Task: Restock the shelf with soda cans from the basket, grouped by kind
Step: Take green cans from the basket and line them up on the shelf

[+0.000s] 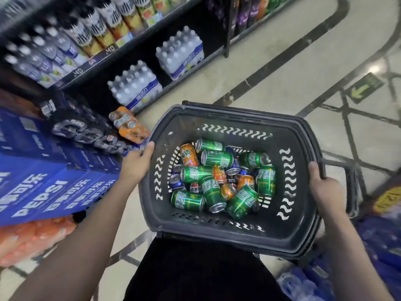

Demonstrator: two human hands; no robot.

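a person stands in a shop aisle holding a dark plastic basket (219,118) out in front at about waist height, one hand on each side. the left hand (138,161) grips the basket's left rim, thumb hooked over the top edge and the fingers (149,147) curled round the lip. the right hand (321,185) clamps the right rim the same way, thumb on top and the rest of the fingers wrapped under, out of sight.

the soda cans (219,181) are all in the basket, lying jumbled on its floor in a loose heap. most are green cans (187,200), with a few orange cans (188,154) and some blue cans (175,181) mixed among and under them. none are sorted.

to the left, stacked blue cases (50,187) with white lettering sit by the floor, with packs of dark cans (86,135) on top and a shrink-wrapped orange pack (129,124) just beyond the left hand. more orange wrapped packs (28,237) lie lower left. behind them runs the shelf (95,59), blurred, carrying rows of bottles above and wrapped packs of water bottles (136,88) along the bottom. the floor (271,83) is pale tile with dark inlaid lines and a green arrow sign (364,89) on it.
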